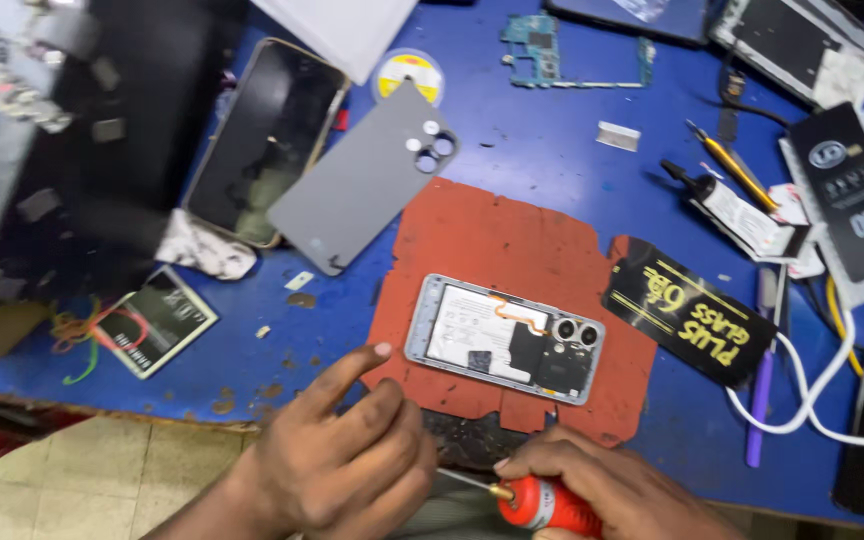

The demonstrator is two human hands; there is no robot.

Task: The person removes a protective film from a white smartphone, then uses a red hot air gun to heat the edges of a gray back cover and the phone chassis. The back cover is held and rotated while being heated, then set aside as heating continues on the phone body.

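Bottom centre of the frame: left hand loosely curled, index finger stretched up toward the red mat, fingertips apparently pinching the thin metal shaft of a screwdriver. Right hand just beside it at bottom right of centre, wrapped around the screwdriver's orange-red handle, shaft pointing left toward the other hand. Just above both hands, in the lower middle, an opened smartphone lying flat on a red work mat, back removed, white inner cover and twin camera lenses exposed, lenses toward the right. Upper left of the mat: a grey back cover with camera cut-outs, overlapping a second phone with a dark screen. Lower left: a flat battery beside tangled coloured wires. Right of the mat: a black packet with yellow print, a glue tube, a white cable. Top centre: a bare circuit board on the blue table.
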